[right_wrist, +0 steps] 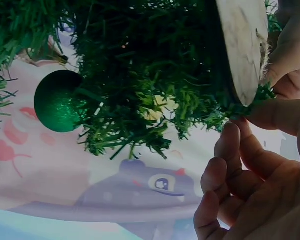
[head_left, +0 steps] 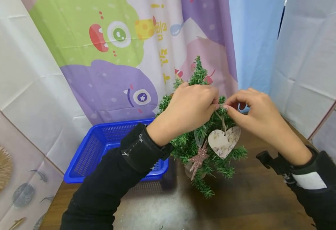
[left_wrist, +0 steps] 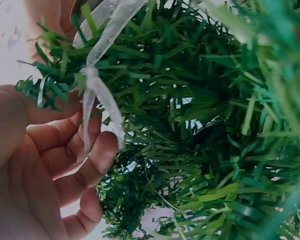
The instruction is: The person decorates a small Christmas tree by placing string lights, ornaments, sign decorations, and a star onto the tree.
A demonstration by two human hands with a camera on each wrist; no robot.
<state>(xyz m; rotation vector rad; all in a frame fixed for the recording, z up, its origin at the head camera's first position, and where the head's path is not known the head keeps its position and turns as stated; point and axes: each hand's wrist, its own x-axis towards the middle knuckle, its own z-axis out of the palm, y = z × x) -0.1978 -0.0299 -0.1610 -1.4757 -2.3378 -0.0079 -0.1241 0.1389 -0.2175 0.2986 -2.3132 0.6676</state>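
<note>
A small artificial Christmas tree [head_left: 198, 75] stands upright between my hands. My left hand [head_left: 189, 105] reaches across it, thumb and index finger pinching a branch near its tip. Facing it, my right hand [head_left: 254, 111] pinches the same branch tip [right_wrist: 232, 112] with thumb and index finger. From that branch a white, bark-patterned heart ornament [head_left: 223, 142] hangs by a twine loop [head_left: 223, 123]. Lower left of the heart hangs a pink glittery star ornament [head_left: 199, 156]. The left wrist view shows a knotted sheer ribbon [left_wrist: 102, 47] in front of the needles.
Left of the tree, a blue plastic basket [head_left: 91, 156] sits on the brown wooden table [head_left: 242, 204], partly covered by my left arm. A green ball ornament [right_wrist: 59, 102] hangs on the tree. A cartoon-print curtain [head_left: 104, 86] hangs behind.
</note>
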